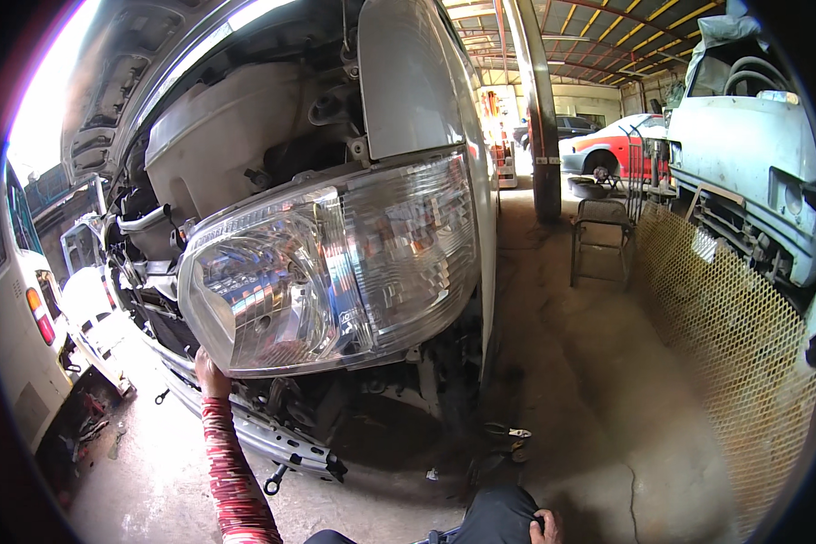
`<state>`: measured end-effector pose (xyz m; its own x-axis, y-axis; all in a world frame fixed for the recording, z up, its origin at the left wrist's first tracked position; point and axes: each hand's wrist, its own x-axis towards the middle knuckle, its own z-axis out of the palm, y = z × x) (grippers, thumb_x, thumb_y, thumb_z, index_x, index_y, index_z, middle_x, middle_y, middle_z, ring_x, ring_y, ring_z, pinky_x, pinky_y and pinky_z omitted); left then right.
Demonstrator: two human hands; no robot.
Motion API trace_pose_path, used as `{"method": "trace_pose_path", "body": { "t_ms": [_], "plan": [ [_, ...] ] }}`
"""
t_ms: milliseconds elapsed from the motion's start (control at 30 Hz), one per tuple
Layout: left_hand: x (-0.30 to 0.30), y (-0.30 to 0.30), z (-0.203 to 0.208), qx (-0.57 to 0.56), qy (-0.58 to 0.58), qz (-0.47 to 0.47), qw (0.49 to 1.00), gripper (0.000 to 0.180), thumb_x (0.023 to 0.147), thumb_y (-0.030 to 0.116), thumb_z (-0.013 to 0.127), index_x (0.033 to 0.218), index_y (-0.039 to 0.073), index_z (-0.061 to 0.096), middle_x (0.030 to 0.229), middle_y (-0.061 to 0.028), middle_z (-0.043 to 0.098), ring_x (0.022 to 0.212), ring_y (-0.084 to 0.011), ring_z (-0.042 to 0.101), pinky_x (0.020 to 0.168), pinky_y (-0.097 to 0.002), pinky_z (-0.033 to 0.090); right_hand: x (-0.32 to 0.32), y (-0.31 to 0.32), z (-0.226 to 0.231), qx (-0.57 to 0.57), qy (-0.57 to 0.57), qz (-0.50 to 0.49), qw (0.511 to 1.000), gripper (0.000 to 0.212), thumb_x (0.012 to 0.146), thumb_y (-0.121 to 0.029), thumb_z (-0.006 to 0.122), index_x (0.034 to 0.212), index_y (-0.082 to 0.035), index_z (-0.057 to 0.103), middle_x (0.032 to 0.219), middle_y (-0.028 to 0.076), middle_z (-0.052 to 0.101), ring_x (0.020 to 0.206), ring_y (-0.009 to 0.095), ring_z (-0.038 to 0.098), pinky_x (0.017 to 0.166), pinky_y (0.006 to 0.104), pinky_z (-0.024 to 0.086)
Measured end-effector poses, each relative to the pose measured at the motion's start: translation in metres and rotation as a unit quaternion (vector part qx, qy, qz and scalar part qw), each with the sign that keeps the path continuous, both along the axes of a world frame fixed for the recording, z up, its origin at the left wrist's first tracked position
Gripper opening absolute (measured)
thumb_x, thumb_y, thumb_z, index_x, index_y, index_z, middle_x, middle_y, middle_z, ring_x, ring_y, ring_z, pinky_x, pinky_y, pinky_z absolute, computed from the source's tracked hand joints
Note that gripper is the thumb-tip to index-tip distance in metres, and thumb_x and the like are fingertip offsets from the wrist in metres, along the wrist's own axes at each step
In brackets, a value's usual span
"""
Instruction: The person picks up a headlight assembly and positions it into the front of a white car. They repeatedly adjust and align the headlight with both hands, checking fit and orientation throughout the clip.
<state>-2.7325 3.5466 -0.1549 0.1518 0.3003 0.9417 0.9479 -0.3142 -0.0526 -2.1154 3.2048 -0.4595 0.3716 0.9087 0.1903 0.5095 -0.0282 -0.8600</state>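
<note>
A large clear headlight (408,245) sits at the front corner of a light-coloured vehicle, below a grey body panel (408,82). My left hand (211,374), in a red patterned sleeve, is raised to the headlight's lower left corner and grips its edge. Its fingers are partly hidden behind the housing. Low in the picture, my right hand (546,527) rests on my dark-trousered knee (499,519), fingers laid over it and nothing visible in them. Pliers (508,431) lie on the floor in front of the knee.
Below the headlight runs an exposed metal bumper beam (281,444) with a tow hook. The raised hood (118,100) hangs at upper left. A metal chair (600,238) and a yellowish mesh panel (725,354) stand right. Further vehicles include a red and white car (618,150).
</note>
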Motion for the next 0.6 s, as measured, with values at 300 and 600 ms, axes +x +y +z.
{"method": "trace_pose_path", "body": {
  "t_ms": [300, 600],
  "plan": [
    [0.009, -0.003, 0.010, 0.024, 0.037, -0.005, 0.999, 0.023, 0.083, 0.005, 0.059, 0.104, -0.001, 0.067, 0.101, -0.0214, 0.068, 0.097, -0.0419, 0.065, 0.083, -0.0476, 0.052, -0.002, 0.009, -0.013, 0.028, -0.022, -0.010, 0.999, 0.029, 0.098, -0.030, 0.057, 0.120, -0.012, 0.059, 0.119, 0.021, 0.059, 0.114, 0.042, 0.053, 0.099, 0.0496, 0.043],
    [-0.015, 0.008, 0.000, -0.027, 0.009, 0.002, 1.000, 0.030, 0.082, 0.000, 0.055, 0.110, -0.002, 0.066, 0.111, -0.0218, 0.067, 0.107, -0.0423, 0.061, 0.094, -0.0482, 0.048, 0.002, 0.017, -0.041, 0.007, -0.059, -0.049, 0.997, 0.026, 0.087, -0.025, 0.066, 0.110, -0.013, 0.058, 0.111, 0.016, 0.060, 0.110, 0.040, 0.054, 0.097, 0.0488, 0.043]
  ]
}}
